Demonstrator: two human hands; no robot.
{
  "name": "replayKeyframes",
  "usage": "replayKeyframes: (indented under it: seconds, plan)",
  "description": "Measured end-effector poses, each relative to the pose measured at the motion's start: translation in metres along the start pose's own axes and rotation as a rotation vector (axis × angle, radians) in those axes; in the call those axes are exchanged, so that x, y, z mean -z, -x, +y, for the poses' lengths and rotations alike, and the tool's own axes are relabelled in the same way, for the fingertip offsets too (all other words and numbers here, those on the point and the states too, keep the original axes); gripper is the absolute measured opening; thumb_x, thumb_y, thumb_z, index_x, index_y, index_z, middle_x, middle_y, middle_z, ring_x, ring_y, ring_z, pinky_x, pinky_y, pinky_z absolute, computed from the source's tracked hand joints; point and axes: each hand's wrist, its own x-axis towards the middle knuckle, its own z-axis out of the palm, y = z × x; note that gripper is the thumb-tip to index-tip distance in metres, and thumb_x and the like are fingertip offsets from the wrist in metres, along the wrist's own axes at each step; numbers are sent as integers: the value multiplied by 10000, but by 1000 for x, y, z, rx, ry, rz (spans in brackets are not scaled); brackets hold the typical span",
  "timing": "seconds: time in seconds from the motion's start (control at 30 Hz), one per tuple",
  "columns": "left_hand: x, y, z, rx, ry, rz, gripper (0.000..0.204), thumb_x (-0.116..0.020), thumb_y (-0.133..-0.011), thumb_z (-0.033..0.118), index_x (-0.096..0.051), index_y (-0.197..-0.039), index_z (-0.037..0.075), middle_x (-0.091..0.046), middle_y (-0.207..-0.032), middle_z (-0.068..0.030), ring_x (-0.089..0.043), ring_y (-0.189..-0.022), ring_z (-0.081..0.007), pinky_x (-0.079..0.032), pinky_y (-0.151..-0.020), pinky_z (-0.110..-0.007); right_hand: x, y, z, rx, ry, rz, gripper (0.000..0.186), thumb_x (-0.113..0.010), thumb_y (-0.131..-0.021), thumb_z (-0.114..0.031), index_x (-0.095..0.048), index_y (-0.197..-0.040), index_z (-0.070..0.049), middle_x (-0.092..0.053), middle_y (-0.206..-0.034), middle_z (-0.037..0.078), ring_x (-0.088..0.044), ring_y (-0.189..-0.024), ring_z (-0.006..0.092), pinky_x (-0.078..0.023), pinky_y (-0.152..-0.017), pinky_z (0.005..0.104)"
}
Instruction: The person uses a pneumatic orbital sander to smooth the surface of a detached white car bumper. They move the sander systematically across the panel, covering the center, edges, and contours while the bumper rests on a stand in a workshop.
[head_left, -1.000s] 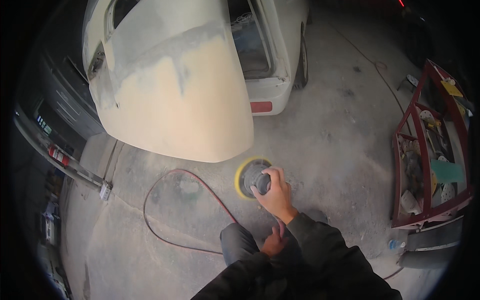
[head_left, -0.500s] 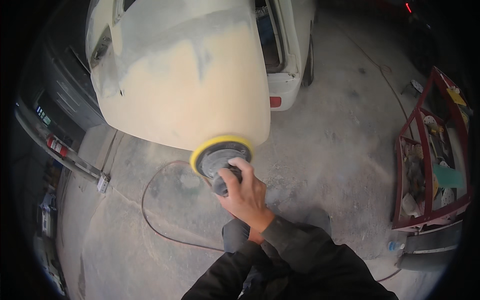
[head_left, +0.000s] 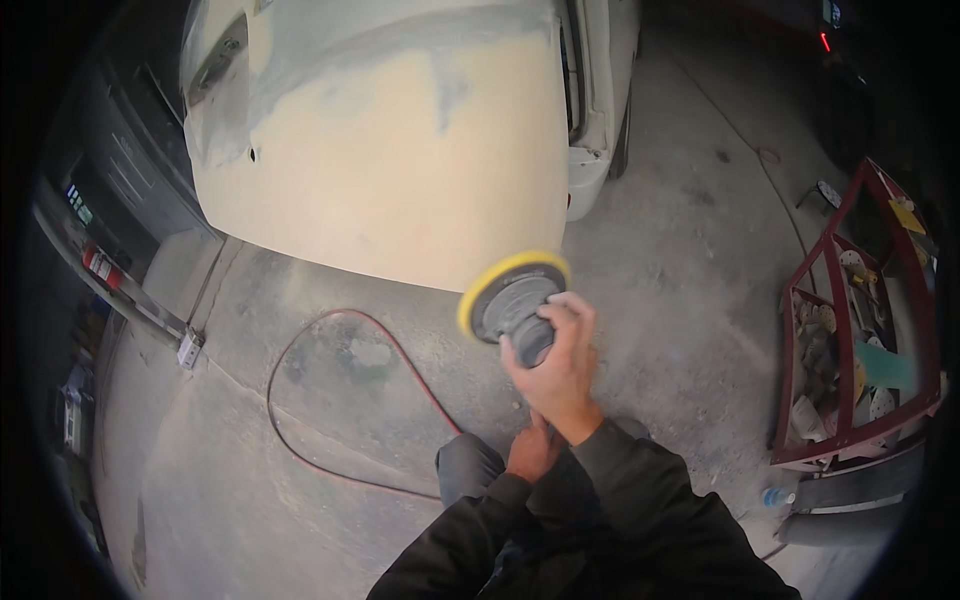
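Observation:
My right hand (head_left: 562, 360) grips the dark grey body of a round orbital sander (head_left: 520, 305), whose disc has a yellow rim. The disc is tilted at the lower right edge of a car body panel (head_left: 400, 180); whether it touches the panel cannot be told. Cream and grey patches cover that panel. Below my right wrist, my left hand (head_left: 532, 452) is closed, with its fingers partly hidden; what it holds does not show. A reddish hose (head_left: 345, 312) loops over the floor and passes behind my knee.
A red-framed cart (head_left: 850, 330) with sanding discs and tools stands at right, a plastic bottle (head_left: 777, 497) beside it. A white car (head_left: 600, 120) is behind the panel. At left runs a metal bar (head_left: 130, 298) with a white socket box (head_left: 190, 349).
My right hand and the sander have moved right along the panel's lower edge, and the disc is tilted more. The view has shifted slightly. More of my left hand and the hose shows.

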Motion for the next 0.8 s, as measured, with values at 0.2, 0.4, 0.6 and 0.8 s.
replayKeyframes:
  seconds: [0.2,0.4,0.6,0.8]
  plan:
    - [-14,6,-50,-44,531,170,704,-647,-1030,314,-312,-1557,-10,-486,-1499,-192,-480,-1357,-308,-381,-1153,-408,-36,-9,-70,178,-44,-218,678,-903,-650,-141,-587,-1248,-187,-527,-1260,90,-674,-1034,301,-609,-646,405]
    - [3,8,-43,-200,-118,442,596,-649,-1025,266,-401,-1503,10,-564,-1311,-186,-564,-1158,-308,-464,-1029,-400,-58,-11,-75,156,-114,-254,695,-902,-652,-121,-584,-1263,-207,-502,-1244,86,-661,-1021,312,-625,-757,430]
    - [3,19,-31,-194,73,63,413,-684,-955,249,-597,-1284,14,-691,-1094,-240,-658,-1073,-410,-520,-934,-507,-19,11,-32,-19,-134,-96,656,-891,-675,-125,-584,-1250,-199,-506,-1250,102,-683,-1010,334,-607,-717,434]
    - [27,32,14,190,69,126,504,-672,-933,218,-443,-1357,68,-706,-881,-281,-683,-834,-504,-530,-752,-596,2,17,53,-429,-175,137,609,-866,-775,-125,-526,-1275,-49,-565,-1167,90,-678,-972,257,-558,-828,338]
